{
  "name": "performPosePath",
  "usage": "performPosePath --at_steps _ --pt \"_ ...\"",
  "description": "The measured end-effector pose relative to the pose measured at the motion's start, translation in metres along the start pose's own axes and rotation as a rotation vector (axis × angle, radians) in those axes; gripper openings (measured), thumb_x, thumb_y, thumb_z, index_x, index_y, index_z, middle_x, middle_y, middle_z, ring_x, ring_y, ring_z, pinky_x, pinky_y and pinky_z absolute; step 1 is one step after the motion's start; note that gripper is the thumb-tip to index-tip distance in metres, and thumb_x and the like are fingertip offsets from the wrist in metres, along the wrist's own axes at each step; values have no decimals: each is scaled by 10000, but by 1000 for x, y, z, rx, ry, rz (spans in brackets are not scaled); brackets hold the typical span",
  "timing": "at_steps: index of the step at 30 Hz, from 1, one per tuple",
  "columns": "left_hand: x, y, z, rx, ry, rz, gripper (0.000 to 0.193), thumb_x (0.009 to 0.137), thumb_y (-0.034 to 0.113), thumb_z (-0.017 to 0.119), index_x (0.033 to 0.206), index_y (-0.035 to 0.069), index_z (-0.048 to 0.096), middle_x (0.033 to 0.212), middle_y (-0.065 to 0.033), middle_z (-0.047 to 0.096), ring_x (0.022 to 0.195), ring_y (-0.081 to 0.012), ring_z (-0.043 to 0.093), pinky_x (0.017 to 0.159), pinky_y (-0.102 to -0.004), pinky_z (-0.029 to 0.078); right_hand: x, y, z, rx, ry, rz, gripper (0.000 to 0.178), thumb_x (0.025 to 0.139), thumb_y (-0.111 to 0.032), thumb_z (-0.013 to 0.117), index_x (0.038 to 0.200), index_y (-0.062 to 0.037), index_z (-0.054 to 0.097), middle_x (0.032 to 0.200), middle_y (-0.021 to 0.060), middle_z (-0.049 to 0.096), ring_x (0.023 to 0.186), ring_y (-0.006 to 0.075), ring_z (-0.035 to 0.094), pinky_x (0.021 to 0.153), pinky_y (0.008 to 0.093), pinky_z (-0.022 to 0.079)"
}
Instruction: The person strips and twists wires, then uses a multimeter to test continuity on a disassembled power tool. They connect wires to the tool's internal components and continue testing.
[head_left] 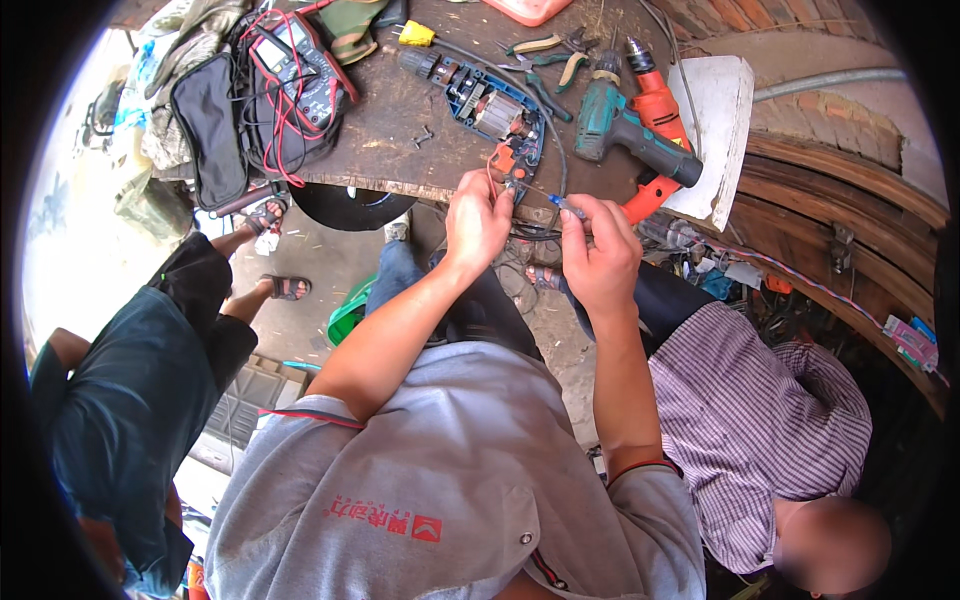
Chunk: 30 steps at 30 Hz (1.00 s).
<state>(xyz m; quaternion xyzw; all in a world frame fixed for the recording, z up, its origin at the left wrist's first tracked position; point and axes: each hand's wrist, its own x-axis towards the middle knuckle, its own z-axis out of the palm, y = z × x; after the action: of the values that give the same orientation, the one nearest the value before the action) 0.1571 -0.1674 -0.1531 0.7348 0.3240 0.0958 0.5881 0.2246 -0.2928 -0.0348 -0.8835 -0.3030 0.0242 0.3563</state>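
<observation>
A power drill (497, 113) lies opened on the workbench, its blue half-shell showing the motor, with an orange part and wires at the handle end. My left hand (478, 222) is closed at that handle end by the bench's front edge, thumb and fingers pinched together. What exactly they grip is too small to tell. In my right hand (602, 245) is a small screwdriver (556, 199), held between thumb and fingers. Its thin shaft points left toward the orange part; whether the tip touches anything is unclear.
On the wooden workbench (390, 150) lie a multimeter (300, 75) with red and black leads, loose screws (423, 137), pliers (570, 70), a teal cordless drill (625, 125) and a red drill (655, 100). One person (140, 350) stands left, another (760, 410) right.
</observation>
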Motion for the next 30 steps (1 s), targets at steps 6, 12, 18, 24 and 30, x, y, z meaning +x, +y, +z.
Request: performPosePath --at_steps 6,12,18,24,30 --pt "0 0 1 29 45 51 189 889 87 715 803 -19 585 1070 -190 673 877 -355 670 795 -427 512 4 -3 -3 -29 -41 -27 167 869 10 687 1034 1 660 904 145 661 828 342 647 727 420 516" --pt "0 1 0 35 30 49 182 886 90 714 819 -24 589 1069 -194 671 874 -358 672 790 -430 512 24 -2 -4 -51 -93 -135 163 874 11 670 1035 -7 656 923 149 655 855 358 639 746 438 514" --pt "1 3 -2 26 -28 -15 182 898 129 691 880 -17 583 1131 -184 651 953 -418 644 833 -471 501 43 -2 -7 -56 -174 -244 174 861 15 669 1029 -20 646 924 149 651 865 369 633 753 454 518" --pt "0 2 0 23 10 2 176 896 132 692 881 -7 585 1104 -167 653 943 -405 650 826 -470 507 35 -3 -16 -42 -274 -135 161 854 18 670 1009 -15 637 933 151 656 885 370 642 772 455 523" --pt "0 2 0 19 9 8 165 892 117 691 865 3 575 1076 -163 647 938 -399 652 822 -460 509 18 1 -17 -47 -252 -157 179 848 32 663 1022 -3 637 961 159 668 912 371 646 797 448 525"
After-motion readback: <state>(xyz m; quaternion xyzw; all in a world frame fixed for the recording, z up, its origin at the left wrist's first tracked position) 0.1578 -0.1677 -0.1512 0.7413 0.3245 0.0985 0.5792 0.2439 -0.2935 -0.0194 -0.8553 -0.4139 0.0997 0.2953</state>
